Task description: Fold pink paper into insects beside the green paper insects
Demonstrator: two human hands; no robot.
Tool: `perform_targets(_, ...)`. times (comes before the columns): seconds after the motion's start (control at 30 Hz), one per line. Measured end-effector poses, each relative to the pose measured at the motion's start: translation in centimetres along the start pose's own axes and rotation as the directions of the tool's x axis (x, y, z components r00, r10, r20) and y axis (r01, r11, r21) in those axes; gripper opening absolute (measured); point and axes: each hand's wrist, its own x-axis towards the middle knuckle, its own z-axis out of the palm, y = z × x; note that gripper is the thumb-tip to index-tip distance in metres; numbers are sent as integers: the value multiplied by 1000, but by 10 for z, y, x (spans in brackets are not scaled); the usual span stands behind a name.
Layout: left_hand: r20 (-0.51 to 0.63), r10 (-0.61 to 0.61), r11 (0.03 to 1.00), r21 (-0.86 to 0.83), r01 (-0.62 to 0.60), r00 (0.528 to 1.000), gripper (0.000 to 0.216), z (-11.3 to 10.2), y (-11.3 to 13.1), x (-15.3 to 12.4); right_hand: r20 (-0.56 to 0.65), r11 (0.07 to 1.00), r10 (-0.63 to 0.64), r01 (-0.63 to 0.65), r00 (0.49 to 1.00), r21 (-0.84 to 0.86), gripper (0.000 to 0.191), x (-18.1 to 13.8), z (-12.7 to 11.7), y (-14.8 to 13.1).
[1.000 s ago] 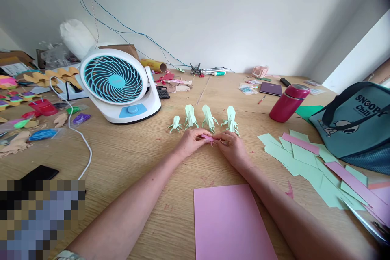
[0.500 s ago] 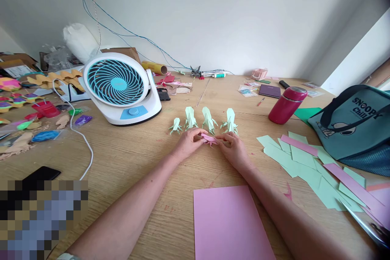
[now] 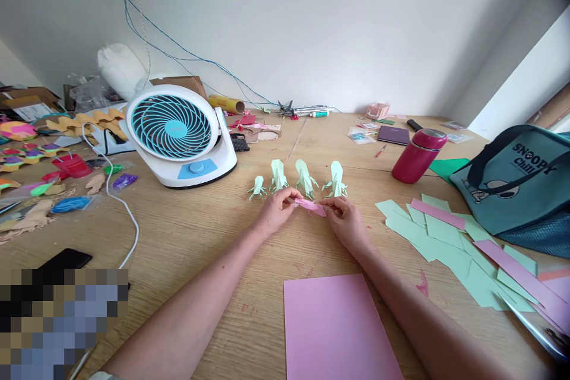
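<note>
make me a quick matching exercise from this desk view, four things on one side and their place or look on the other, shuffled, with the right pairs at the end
Things
1. small pink paper piece
2. large pink sheet
3. pale green paper figures
4. fan

Place or look
A. in a row just beyond the hands
B. white, with a blue panel and dial
C. held between the left hand and the right hand
D. flat on the table, cut off by the picture's bottom edge

Right pairs: 1-C, 2-D, 3-A, 4-B
</note>
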Motion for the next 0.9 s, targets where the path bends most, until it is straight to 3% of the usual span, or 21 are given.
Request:
perform_targets(0.57,-15,15,999,39,-14,1000,31,2,8,-1,-35,994,59,-56,998,95,21,0,2,4)
perform_targets(0.77,-28,-5,998,70,7,1000,29,3,4,-1,-62,972,153,-139,986,190,27,4,-1,10)
perform_targets(0.9,-73,-11,997,75,16,997,30,1,3,-3,-42,946,230,-214,972,242,30,-5,-17,2)
